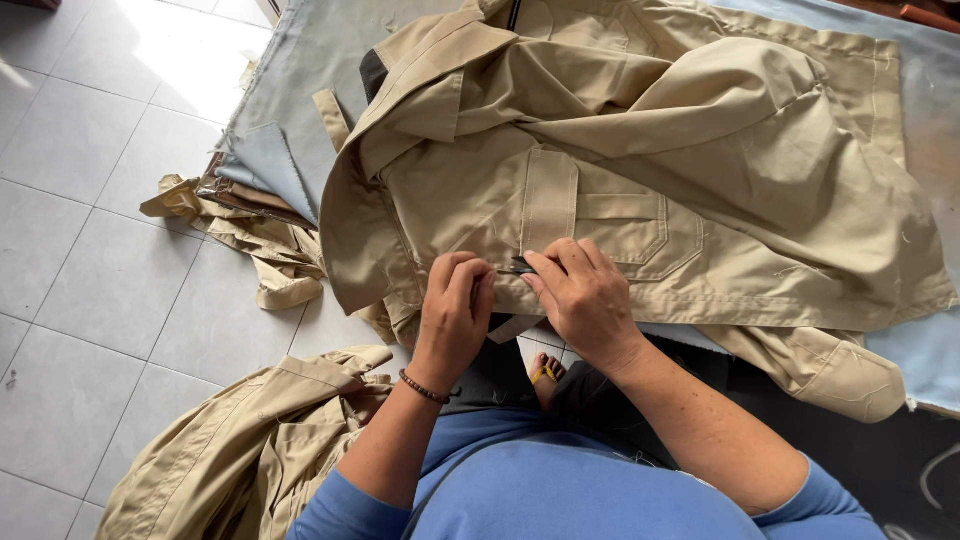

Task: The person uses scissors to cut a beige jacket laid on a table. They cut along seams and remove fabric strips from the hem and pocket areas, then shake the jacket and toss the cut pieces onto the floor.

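Khaki garment (640,170) — crumpled, spread flat on the blue-grey tabletop (300,70), flapped pocket facing up, near hem at the table's edge. Small dark tool (522,266) — resting against that hem.

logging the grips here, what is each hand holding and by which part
The right hand pinches a small dark tool, mostly hidden; which part is unclear. The left hand presses the khaki garment's lower hem beside it.
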